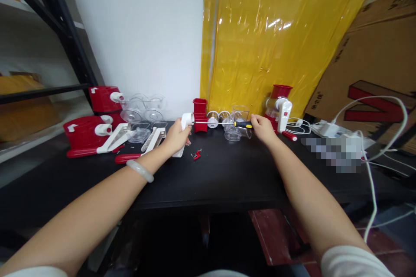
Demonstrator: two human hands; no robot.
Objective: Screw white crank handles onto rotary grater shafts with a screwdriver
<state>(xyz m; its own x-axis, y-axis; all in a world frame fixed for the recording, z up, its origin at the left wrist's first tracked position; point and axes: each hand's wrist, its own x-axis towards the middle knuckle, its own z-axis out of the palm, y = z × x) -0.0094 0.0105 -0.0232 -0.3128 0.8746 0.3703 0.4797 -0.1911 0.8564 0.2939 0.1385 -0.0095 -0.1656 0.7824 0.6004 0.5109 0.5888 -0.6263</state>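
My left hand (176, 136) is closed around a white plastic part (187, 118), with its round end up. Between the closed fingers of my right hand (262, 129) is a screwdriver (243, 124) with a black and yellow handle. Its long shaft points left, level, and the tip meets the white part's upper end; whether it sits in a screw I cannot tell. Below, on the black table (221, 181), lie small red pieces (197, 154) and a few tiny screws. Behind the shaft stands a red housing (200, 114), beside metal grater drums (224, 117) and clear plastic parts (233, 133).
At left are red housings (82, 134), white crank arms with red handles (113, 138) and clear bowls (153, 110). An assembled red grinder (281, 106) stands at back right. White cables (367, 181) and a charger (328, 128) lie at right. Cardboard boxes (364, 60) rise behind.
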